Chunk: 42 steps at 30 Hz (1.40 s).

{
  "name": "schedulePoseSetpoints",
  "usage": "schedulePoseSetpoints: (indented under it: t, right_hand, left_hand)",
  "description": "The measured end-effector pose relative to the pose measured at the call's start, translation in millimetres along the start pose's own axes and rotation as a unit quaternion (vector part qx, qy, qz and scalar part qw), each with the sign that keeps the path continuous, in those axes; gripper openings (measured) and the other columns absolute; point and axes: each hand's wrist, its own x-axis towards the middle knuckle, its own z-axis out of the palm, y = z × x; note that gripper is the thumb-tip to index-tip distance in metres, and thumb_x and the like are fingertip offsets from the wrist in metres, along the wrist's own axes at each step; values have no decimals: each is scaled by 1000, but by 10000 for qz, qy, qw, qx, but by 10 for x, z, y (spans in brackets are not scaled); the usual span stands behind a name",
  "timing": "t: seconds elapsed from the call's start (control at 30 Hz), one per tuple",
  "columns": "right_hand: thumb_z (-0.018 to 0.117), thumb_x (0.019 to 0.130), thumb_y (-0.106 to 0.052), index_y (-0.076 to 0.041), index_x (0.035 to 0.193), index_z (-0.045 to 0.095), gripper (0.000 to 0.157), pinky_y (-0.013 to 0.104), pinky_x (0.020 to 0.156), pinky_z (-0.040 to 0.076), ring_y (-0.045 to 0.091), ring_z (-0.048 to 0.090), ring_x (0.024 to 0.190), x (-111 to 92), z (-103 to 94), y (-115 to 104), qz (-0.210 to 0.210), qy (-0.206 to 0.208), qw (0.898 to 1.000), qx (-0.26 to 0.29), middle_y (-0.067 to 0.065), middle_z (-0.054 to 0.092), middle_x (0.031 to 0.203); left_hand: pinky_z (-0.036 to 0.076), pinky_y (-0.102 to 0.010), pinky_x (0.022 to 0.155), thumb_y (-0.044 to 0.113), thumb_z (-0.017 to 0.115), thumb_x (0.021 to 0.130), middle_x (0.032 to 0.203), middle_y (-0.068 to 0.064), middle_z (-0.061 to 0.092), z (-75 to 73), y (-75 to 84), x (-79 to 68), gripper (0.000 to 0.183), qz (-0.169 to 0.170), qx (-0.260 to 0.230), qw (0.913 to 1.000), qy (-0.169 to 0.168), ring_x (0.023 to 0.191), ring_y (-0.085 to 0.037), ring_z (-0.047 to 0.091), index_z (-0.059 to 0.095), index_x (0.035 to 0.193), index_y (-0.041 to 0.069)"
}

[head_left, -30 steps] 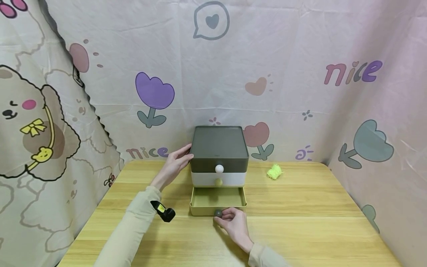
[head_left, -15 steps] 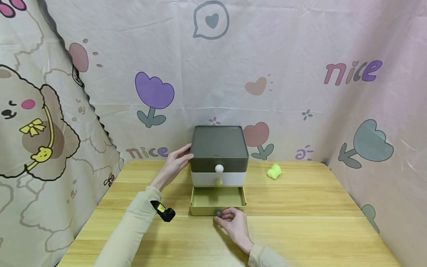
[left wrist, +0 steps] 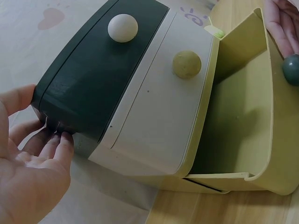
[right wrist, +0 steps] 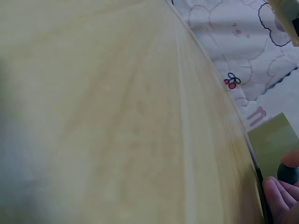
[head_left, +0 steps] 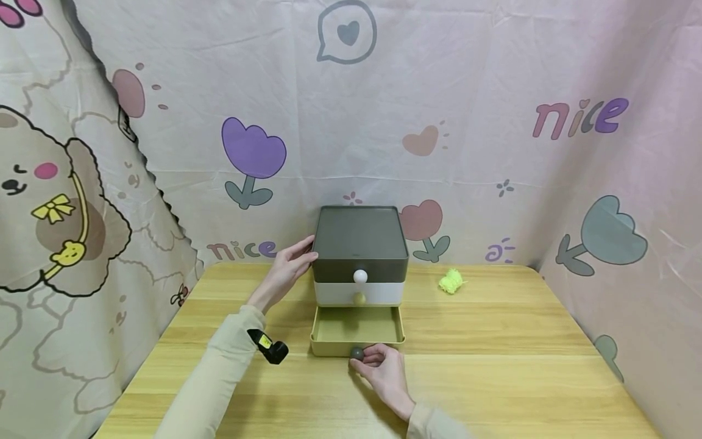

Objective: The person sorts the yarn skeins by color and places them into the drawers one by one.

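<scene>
A small drawer cabinet (head_left: 359, 235) with a dark grey top tier and a white middle tier stands on the table. Its olive bottom drawer (head_left: 358, 349) is pulled out, and the inside looks bare. My left hand (head_left: 282, 274) rests against the cabinet's left side, the fingertips touching the dark tier in the left wrist view. My right hand (head_left: 386, 375) pinches the dark round knob (head_left: 357, 353) on the bottom drawer's front. In the right wrist view only the fingers (right wrist: 275, 196) and the knob show at the lower right corner.
A fluffy yellow-green ball (head_left: 451, 281) lies on the table to the right of the cabinet. The wooden table (head_left: 510, 366) meets a printed cloth backdrop (head_left: 471, 79) behind and at the sides. A black wrist camera (head_left: 269, 347) sits on the left sleeve.
The bottom drawer has slid out slightly towards me, with my right hand moving along on its knob. My left hand stays in place on the cabinet.
</scene>
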Motion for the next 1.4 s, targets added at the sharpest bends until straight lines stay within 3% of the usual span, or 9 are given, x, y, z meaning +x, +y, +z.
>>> schedulePoseSetpoints:
  t: [0.43,0.63,0.83,0.93,1.07,1.13,1.4]
  right_hand:
    - [79,64,-20,-4,80,65,27,19,56,54,6,64,60,62,30,389,-100,32,9999,-1,10,69,71]
    - [79,63,-23,-6,80,66,27,17,57,54,5,64,60,52,4,348,-7,6,10000,-82,8,69,71]
    - [77,67,-18,2,80,65,27,18,54,53,13,65,58,-14,-68,112,-93,-15,10000,15,15,68,70]
    - [77,68,-19,2,77,64,26,24,49,54,22,64,53,-28,-93,50,-17,77,9999,131,16,67,67]
    - [77,67,-23,-3,72,61,27,36,43,51,32,61,49,16,-111,127,159,299,9987,374,13,66,62]
    - [77,67,-25,-4,71,59,28,39,41,50,31,60,46,47,-121,199,118,427,9976,535,12,65,60]
    - [76,68,-26,-4,74,58,30,30,38,49,24,57,39,136,-245,300,-535,849,9923,731,14,64,58]
  left_hand:
    - [18,-35,113,17,54,89,152,-3,7,-2,0,6,61,40,7,10000,-45,138,-17,14,25,142,11]
    - [18,-35,113,18,55,89,152,-3,6,0,0,4,61,7,11,10000,-10,138,-17,14,25,141,11]
    - [17,-35,113,17,54,89,152,-3,6,0,-1,0,61,30,9,10000,-12,138,-17,13,25,142,11]
    - [17,-35,113,17,54,89,152,-3,5,-1,-2,1,61,39,10,10000,-5,138,-17,13,25,142,11]
    - [17,-36,113,16,53,89,152,-5,5,5,-2,3,60,60,32,10000,5,138,-19,14,24,142,10]
    - [16,-37,113,16,53,89,152,-5,5,8,-1,4,61,77,35,10000,-8,138,-20,13,23,142,10]
    - [16,-36,113,15,53,89,152,-4,5,12,8,2,61,74,-31,10000,-45,138,-19,13,23,142,10]
